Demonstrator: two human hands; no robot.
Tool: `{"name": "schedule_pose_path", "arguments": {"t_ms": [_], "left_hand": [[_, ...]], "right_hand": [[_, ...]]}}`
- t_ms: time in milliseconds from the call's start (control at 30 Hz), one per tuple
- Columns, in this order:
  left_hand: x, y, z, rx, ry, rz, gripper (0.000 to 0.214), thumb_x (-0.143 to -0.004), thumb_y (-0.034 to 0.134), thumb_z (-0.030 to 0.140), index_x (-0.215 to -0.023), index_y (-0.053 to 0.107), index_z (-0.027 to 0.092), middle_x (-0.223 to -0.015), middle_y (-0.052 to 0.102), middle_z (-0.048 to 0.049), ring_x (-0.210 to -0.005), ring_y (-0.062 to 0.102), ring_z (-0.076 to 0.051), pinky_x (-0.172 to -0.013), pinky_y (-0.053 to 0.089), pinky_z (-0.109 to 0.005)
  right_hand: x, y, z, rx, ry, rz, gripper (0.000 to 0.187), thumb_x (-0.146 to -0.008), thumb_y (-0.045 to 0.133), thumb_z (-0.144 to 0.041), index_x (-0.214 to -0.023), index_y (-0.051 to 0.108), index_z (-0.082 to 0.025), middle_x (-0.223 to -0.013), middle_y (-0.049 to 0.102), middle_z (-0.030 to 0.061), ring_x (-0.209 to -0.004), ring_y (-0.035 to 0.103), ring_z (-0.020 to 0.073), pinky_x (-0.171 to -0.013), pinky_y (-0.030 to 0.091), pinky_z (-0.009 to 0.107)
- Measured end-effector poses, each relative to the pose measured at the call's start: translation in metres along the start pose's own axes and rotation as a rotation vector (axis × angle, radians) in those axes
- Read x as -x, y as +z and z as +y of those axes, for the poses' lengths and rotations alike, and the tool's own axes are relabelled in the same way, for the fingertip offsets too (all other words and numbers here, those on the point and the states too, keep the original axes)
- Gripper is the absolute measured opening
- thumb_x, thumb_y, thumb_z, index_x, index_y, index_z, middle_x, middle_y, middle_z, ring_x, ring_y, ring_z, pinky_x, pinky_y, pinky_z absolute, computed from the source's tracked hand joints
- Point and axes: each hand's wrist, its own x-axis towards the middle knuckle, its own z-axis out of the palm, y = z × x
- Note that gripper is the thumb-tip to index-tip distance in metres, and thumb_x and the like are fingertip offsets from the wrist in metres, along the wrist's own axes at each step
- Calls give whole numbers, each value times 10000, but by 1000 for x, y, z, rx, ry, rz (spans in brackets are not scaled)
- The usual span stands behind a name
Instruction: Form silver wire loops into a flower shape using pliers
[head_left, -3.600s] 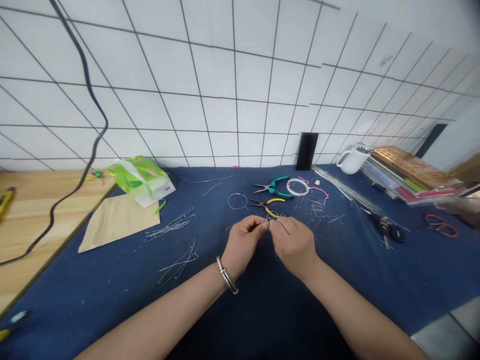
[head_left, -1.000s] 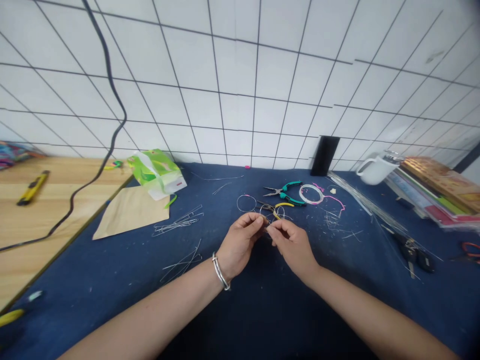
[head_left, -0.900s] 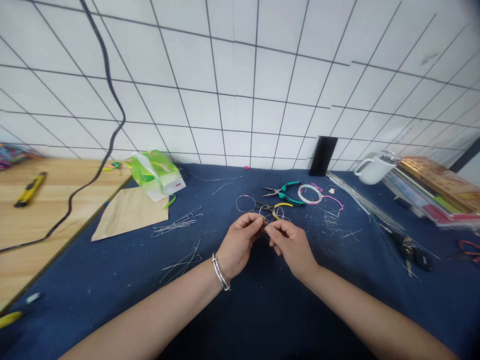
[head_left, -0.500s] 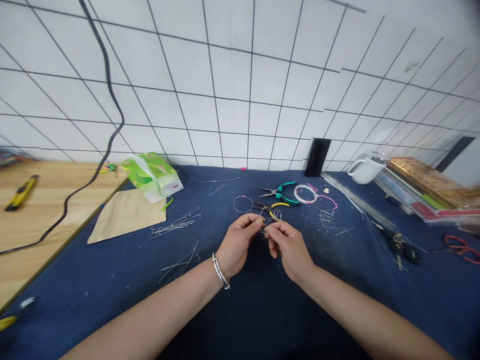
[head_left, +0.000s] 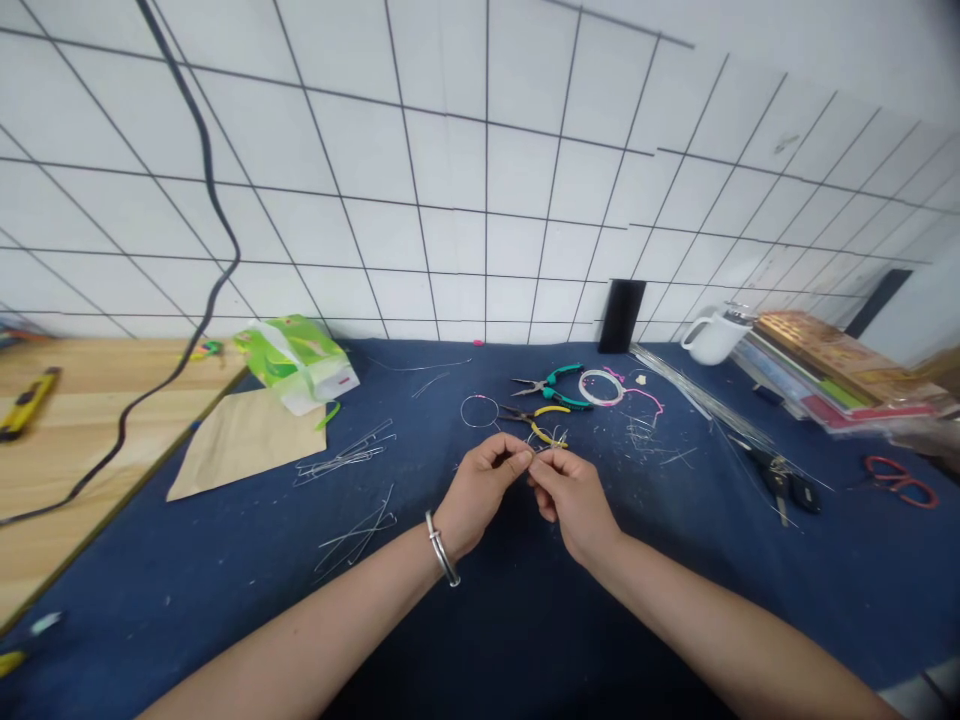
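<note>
My left hand, with a silver bangle at the wrist, pinches thin silvery wire between thumb and finger. My right hand grips the same wire, its fingertips meeting those of the left. Small loops of it show just above the fingers; the part between the fingertips is hidden. Just beyond my hands lie yellow-handled pliers, partly behind the loops, and a wire ring with a pink spot. Teal-handled long-nose pliers rest farther back.
Bent wires and crossed wire pieces lie on the blue cloth at left. A brown sheet and green packet are behind. At right are a white coil, long wires, red-handled scissors and a white mug.
My fingertips have come closer together and now touch. The wire loops show less above my right hand. The whole view has shifted slightly, with the table items appearing farther left.
</note>
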Motion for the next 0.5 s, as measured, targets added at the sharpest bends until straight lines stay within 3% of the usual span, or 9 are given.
{"name": "schedule_pose_path", "arguments": {"t_ms": [233,500], "left_hand": [[-3,-4,-1,-36,-34,35,101,-776,575,243,-757,580,144,-724,561,4,-690,492,-117,-680,394,-244],[-5,-7,3,-46,-67,-22,147,-788,548,255,-858,621,148,-855,611,-36,-817,530,-155,-764,399,-270]], "right_hand": [[3,-2,-4,176,-99,32,222,-798,531,-376,-714,551,-172,-487,440,-62,-405,379,55,-386,286,169],[8,-3,-13,354,-130,7,203,-822,490,-357,-768,568,-177,-512,475,-55,-416,407,59,-418,332,176]]}}
